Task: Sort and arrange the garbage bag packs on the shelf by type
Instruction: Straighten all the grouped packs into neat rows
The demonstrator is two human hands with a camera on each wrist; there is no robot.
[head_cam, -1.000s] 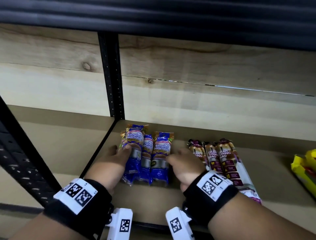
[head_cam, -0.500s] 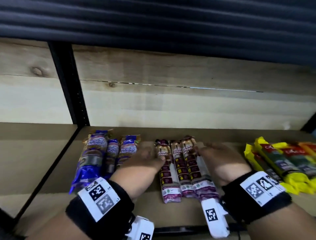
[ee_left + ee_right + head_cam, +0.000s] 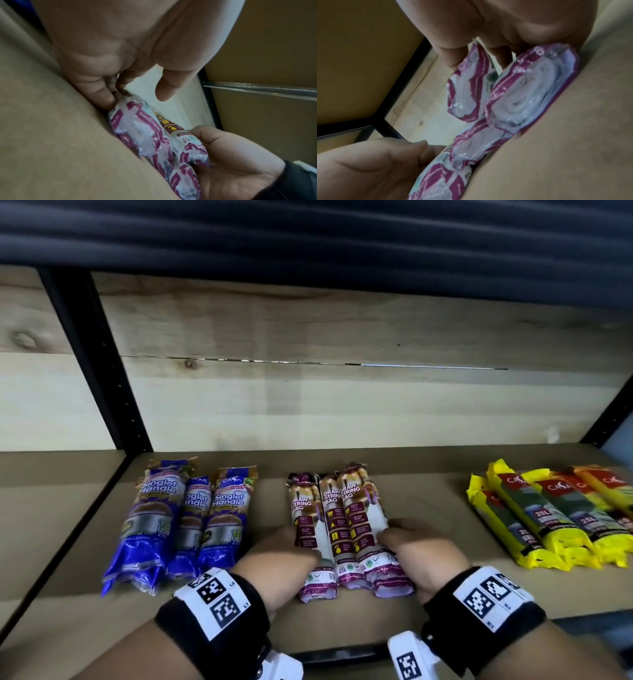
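While both hands, left [image 3: 277, 556] and right [image 3: 419, 549], press flat on the sides of the purple packs [image 3: 337, 529], these point straight back on the shelf [image 3: 428, 498]

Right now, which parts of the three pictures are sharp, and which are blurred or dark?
Head view: the maroon draw-string packs print is readable; the blue singlet-handle packs are slightly smeared; the shelf above is a dark band. Left wrist view: the left hand is soft, close to the lens. Right wrist view: the pack ends and right hand are blurred and dim.
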